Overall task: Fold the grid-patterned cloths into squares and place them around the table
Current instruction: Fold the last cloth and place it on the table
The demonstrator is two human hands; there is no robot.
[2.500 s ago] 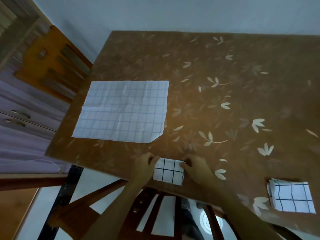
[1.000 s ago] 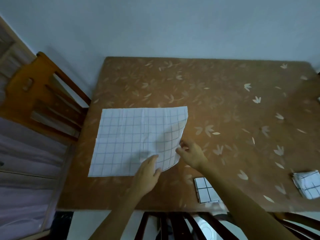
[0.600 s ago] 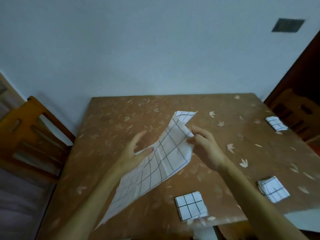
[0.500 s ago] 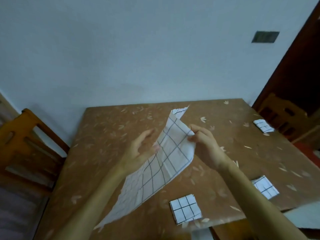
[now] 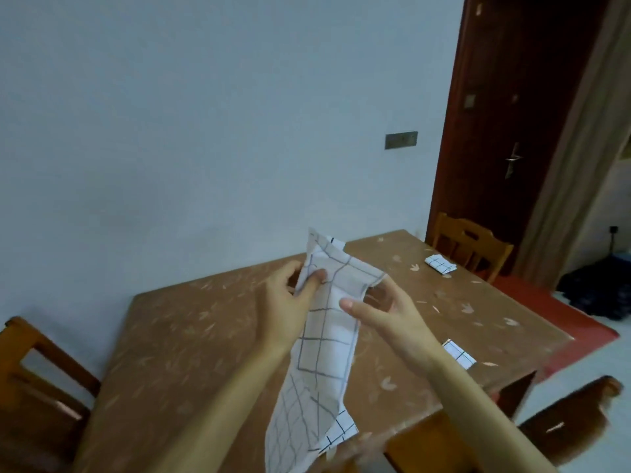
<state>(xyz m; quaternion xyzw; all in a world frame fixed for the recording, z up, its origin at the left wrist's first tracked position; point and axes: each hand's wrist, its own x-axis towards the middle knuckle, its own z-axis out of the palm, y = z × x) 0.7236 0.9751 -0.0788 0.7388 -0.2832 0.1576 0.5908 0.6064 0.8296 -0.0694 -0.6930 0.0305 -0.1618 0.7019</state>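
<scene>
Big brown table (image 5: 191, 339) with the leaf pattern fills the lower half, pushed up against a pale wall, dark door on the far right. Wooden chairs around it: one at the left (image 5: 30, 380), one at the far right end (image 5: 473, 249), one at the near right corner (image 5: 566, 421).

The unfolded grid cloth (image 5: 324, 346) is lifted off the table, hanging down in the middle. Left hand (image 5: 290, 295) pinches its upper left edge between thumb and fingers. Right hand (image 5: 382, 314) is at its upper right edge, fingers loosely curled, can't tell if it's actually gripping.

Folded squares lie on the table: far right (image 5: 440, 264), right edge (image 5: 459, 356), and one at the near edge (image 5: 341, 430), partly hidden behind the hanging cloth.
</scene>
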